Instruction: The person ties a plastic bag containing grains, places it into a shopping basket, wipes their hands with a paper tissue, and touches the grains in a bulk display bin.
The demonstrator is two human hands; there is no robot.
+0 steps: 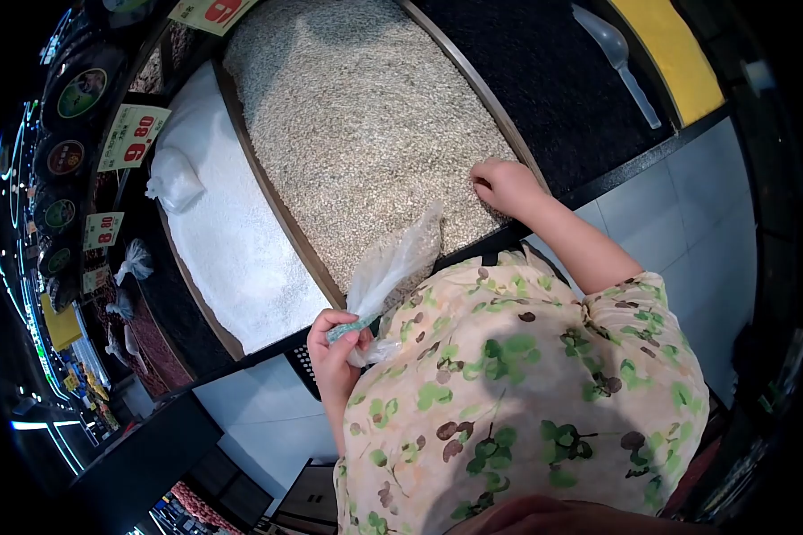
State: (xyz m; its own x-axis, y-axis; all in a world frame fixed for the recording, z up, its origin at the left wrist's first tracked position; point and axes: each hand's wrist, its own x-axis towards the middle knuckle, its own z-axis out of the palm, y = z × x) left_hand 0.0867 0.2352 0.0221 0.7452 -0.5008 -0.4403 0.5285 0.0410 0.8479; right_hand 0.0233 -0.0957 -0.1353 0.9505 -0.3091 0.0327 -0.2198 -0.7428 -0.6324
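My left hand (334, 349) is closed around the gathered neck of a clear plastic bag (391, 259), at the front edge of the bins. The bag stretches up and to the right over the edge of a wide bin of pale grain (375, 116). Green shows on the plastic between my fingers. My right hand (509, 187) is at the right side of the same bin, just over the grain, its fingers curled inward. Whatever those fingers hold, if anything, is hidden.
Left of the grain is a bin of white granules (232, 259) with a knotted plastic bag (177, 181) on it. To the right, a bin of dark grain (526, 62) holds a clear plastic scoop (617, 53). Price cards (134, 138) and lidded jars (80, 94) line the left.
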